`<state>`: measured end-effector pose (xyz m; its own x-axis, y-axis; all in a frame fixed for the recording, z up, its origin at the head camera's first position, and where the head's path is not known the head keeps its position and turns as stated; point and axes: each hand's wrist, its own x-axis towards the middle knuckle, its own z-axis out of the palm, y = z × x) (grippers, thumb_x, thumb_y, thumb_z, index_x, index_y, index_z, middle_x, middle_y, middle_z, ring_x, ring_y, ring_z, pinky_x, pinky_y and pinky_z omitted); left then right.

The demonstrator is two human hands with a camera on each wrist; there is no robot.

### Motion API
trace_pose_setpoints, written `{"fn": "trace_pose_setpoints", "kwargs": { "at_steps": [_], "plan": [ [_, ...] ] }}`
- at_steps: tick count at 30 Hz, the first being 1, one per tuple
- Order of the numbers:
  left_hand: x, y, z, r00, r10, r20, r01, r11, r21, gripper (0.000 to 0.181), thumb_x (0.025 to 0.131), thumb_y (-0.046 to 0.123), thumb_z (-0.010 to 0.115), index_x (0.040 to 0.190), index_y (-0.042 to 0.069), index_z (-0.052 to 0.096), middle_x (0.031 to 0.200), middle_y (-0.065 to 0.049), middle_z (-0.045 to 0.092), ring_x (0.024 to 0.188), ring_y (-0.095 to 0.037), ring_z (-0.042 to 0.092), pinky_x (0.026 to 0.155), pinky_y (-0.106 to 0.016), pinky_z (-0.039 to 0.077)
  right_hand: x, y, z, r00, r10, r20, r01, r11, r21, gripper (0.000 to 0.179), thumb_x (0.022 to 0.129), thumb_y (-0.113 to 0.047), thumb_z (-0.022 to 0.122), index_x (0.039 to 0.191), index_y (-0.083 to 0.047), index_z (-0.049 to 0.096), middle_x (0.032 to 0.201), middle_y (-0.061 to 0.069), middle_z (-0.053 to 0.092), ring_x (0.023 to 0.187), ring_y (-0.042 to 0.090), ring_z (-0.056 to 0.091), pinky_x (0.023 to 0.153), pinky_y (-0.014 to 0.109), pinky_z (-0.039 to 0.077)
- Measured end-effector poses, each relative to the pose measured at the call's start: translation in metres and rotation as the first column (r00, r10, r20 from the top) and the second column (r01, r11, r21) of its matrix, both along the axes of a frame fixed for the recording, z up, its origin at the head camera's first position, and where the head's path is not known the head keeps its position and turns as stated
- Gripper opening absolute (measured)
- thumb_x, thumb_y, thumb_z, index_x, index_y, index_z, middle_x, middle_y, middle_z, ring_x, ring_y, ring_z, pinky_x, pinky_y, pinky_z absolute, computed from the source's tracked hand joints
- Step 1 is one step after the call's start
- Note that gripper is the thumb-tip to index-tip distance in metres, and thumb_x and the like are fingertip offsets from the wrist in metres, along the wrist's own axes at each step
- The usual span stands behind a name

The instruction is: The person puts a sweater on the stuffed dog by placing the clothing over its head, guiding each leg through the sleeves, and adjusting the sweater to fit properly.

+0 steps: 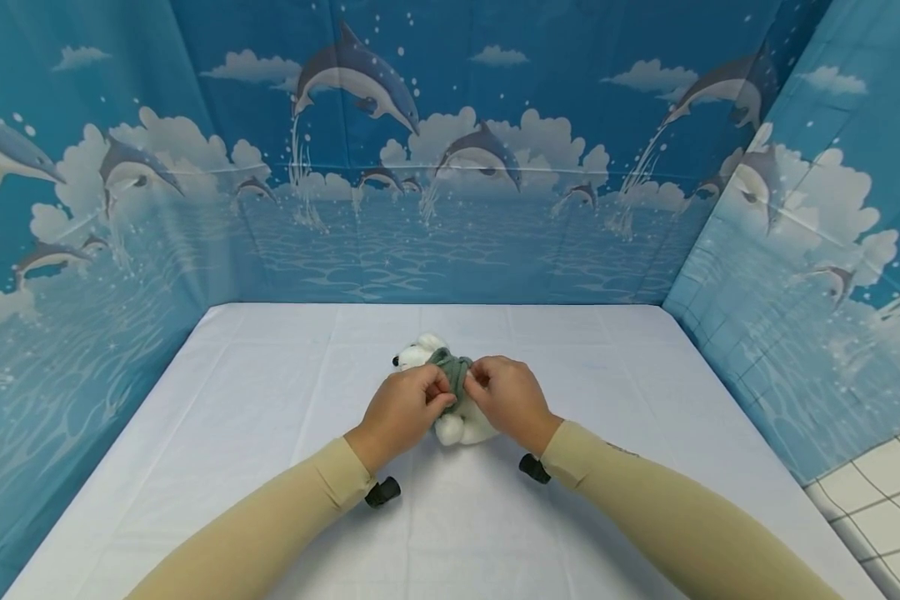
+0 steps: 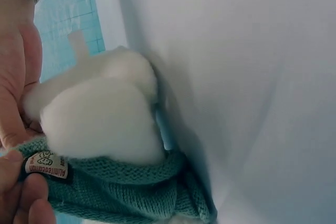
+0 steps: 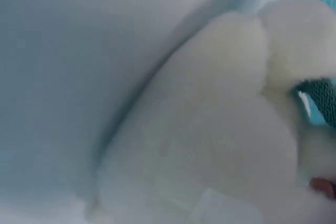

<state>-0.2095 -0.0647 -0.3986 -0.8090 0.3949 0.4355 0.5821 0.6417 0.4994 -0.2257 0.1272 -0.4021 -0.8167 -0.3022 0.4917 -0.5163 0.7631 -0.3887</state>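
A white plush animal [image 1: 471,423] with a black nose lies on the white table, its head toward the far left. Bunched around it behind the head is a green knitted sweater [image 1: 452,367], which carries a small printed label [image 2: 48,164]. My left hand [image 1: 408,406] pinches the knit's edge between thumb and fingers, right at the label. On the other side, my right hand [image 1: 513,400] pinches the knit near the toy's back. The right wrist view is mostly the toy's white fur [image 3: 210,119], with a bit of green knit [image 3: 321,98] and one fingertip at the right edge.
A white cloth [image 1: 270,358] covers the table. Blue curtains [image 1: 450,233] printed with dolphins stand behind it and along both sides. Black wrist cameras [image 1: 382,492] sit under the sleeves. Pale floor tiles [image 1: 888,492] show at the lower right.
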Motion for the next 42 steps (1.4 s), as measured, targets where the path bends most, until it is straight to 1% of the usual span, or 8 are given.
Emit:
{"fn": "trace_pose_setpoints", "kwargs": {
  "at_steps": [2,8,17,23,28,33,37,42],
  "plan": [
    [-0.001,0.000,0.000,1.000,0.011,-0.023,-0.011,1.000,-0.007,0.012,0.085,0.025,0.069,0.082,0.023,0.057,0.074,0.013,0.057,0.062,0.003,0.052,0.053,-0.016,0.044,-0.001,0.002,0.001,0.998,0.021,0.052,-0.019,1.000,-0.024,0.008,0.088,-0.024,0.063,0.092,-0.017,0.062,0.083,-0.006,0.060,0.070,0.004,0.056,0.060,0.020,0.047],
    [-0.003,-0.001,-0.001,0.998,0.017,-0.055,-0.019,0.999,-0.041,0.014,0.083,0.025,0.070,0.081,0.023,0.056,0.073,0.014,0.058,0.063,0.004,0.052,0.055,-0.015,0.044,-0.007,0.006,0.003,0.990,0.122,0.069,-0.121,0.993,-0.010,0.044,0.087,-0.021,0.064,0.129,-0.019,0.052,0.117,-0.001,0.057,0.084,0.006,0.059,0.065,0.020,0.050],
    [-0.005,-0.005,-0.001,1.000,-0.003,0.001,0.003,1.000,0.014,0.014,0.086,0.033,0.066,0.086,0.024,0.055,0.074,0.014,0.059,0.063,0.004,0.054,0.055,-0.016,0.045,-0.009,0.008,-0.002,0.990,0.136,-0.044,-0.132,0.989,0.073,0.013,0.087,-0.016,0.064,0.100,-0.017,0.062,0.092,-0.006,0.065,0.079,0.004,0.061,0.064,0.022,0.050],
    [-0.021,-0.018,0.027,0.998,0.069,0.004,-0.068,0.986,0.151,0.024,0.095,0.042,0.049,0.092,0.024,0.064,0.072,0.010,0.056,0.054,-0.008,0.047,0.049,-0.026,0.041,-0.007,0.011,0.000,0.987,0.150,-0.051,-0.143,0.982,0.127,0.012,0.087,-0.017,0.065,0.099,-0.019,0.061,0.091,-0.007,0.064,0.080,0.004,0.060,0.067,0.024,0.050],
    [-0.037,-0.020,0.044,0.985,0.050,0.165,-0.045,0.998,-0.034,0.021,0.093,0.043,0.051,0.102,0.032,0.067,0.085,0.016,0.062,0.068,-0.005,0.054,0.058,-0.027,0.046,-0.004,0.013,-0.001,0.986,0.158,-0.048,-0.149,0.977,0.152,0.011,0.087,-0.018,0.065,0.098,-0.019,0.061,0.092,-0.007,0.064,0.083,0.005,0.061,0.069,0.024,0.050],
    [-0.045,-0.022,0.047,0.930,-0.019,0.367,0.104,0.972,-0.212,0.017,0.091,0.040,0.057,0.104,0.036,0.066,0.088,0.017,0.063,0.076,-0.004,0.058,0.065,-0.026,0.049,-0.004,0.014,-0.006,0.981,0.178,-0.075,-0.164,0.972,0.168,0.011,0.088,-0.018,0.064,0.097,-0.019,0.060,0.091,-0.006,0.063,0.081,0.005,0.060,0.067,0.023,0.049],
    [-0.046,-0.023,0.048,0.912,-0.052,0.407,0.165,0.955,-0.248,0.022,0.089,0.037,0.061,0.110,0.033,0.066,0.085,0.014,0.062,0.073,-0.008,0.057,0.063,-0.028,0.048,-0.004,0.014,-0.009,0.978,0.188,-0.088,-0.172,0.972,0.161,0.009,0.088,-0.017,0.064,0.095,-0.019,0.059,0.089,-0.006,0.062,0.076,0.003,0.057,0.064,0.022,0.048],
    [-0.045,-0.023,0.047,0.926,-0.097,0.364,0.213,0.932,-0.293,0.026,0.088,0.035,0.063,0.112,0.029,0.067,0.074,0.010,0.059,0.064,-0.010,0.052,0.063,-0.028,0.046,-0.005,0.015,-0.011,0.973,0.202,-0.114,-0.186,0.973,0.136,0.009,0.087,-0.015,0.064,0.095,-0.018,0.059,0.087,-0.006,0.063,0.073,0.002,0.057,0.062,0.022,0.047]
  ]
}}
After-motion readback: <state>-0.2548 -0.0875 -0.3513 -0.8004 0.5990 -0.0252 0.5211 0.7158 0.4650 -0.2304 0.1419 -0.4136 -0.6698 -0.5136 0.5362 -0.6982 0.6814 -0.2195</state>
